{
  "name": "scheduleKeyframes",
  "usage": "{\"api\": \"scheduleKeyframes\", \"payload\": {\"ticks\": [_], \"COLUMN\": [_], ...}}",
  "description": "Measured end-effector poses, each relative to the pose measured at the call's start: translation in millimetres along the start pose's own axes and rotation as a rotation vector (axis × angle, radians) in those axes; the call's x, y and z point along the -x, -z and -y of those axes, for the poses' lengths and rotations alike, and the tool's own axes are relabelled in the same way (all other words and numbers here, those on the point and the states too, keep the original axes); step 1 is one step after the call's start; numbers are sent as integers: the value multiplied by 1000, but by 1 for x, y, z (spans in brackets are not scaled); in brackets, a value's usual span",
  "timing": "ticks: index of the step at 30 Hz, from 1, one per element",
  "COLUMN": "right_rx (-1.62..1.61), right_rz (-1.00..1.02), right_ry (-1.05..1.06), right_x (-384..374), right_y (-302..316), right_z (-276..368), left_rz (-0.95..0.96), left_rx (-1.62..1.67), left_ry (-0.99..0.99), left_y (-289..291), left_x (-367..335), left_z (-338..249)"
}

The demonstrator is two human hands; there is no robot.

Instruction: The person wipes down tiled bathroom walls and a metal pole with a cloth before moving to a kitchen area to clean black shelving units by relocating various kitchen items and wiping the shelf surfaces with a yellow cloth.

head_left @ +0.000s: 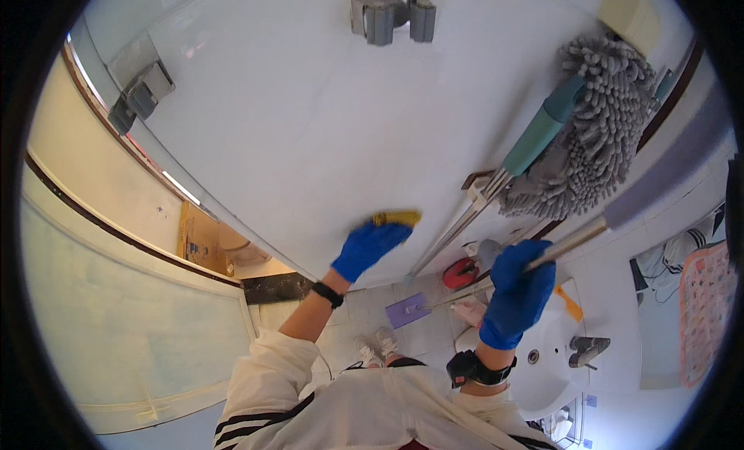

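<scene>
My left hand [370,247], in a blue glove, presses a yellow cloth [397,217] to the large white panel [294,125]; the cloth is slightly blurred, and it may be a sponge. My right hand [514,295], gloved too, is closed round a thin metal pole [572,242]. Its thick purple-grey grip [659,167] reaches up to the right. Downward the pole leads to a flat purple head [407,310] near the floor. Beside my right hand leans another pole with a green handle [542,128], in front of a grey shaggy mop head [604,132].
Grey clip holders [394,16] sit on the panel, with another grey fitting [142,97] at its left. A washbasin [554,357] with a metal tap [589,351] stands at right. Left are a frosted door [132,310] and a cardboard box [203,237]. A red object [460,273] lies low behind the poles.
</scene>
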State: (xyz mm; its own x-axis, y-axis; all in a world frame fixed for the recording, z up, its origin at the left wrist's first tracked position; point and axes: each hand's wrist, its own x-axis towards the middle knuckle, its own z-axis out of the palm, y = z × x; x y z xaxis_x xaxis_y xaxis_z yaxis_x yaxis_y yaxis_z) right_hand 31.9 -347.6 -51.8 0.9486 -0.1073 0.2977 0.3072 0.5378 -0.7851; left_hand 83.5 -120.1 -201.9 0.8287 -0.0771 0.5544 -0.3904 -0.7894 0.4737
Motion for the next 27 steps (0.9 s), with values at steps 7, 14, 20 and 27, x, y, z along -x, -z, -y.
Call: {"api": "scheduleKeyframes", "payload": {"ticks": [7,14,20,27], "right_rx": [45,-87,-245,86], "right_rz": [51,37,103,71], "right_ry": [-19,4,72,28], "right_x": [2,10,15,19], "right_y": [-12,6,15,2], "right_z": [-2,3,24,-18], "left_rz": [-587,307,360,586], "left_rx": [-765,-141,-415,-521], "left_ry": [-211,-99,400,814], "left_y": [130,-69,-117,-5], "left_x": [-98,67,239,346], "left_z": [-76,50,180,172]}}
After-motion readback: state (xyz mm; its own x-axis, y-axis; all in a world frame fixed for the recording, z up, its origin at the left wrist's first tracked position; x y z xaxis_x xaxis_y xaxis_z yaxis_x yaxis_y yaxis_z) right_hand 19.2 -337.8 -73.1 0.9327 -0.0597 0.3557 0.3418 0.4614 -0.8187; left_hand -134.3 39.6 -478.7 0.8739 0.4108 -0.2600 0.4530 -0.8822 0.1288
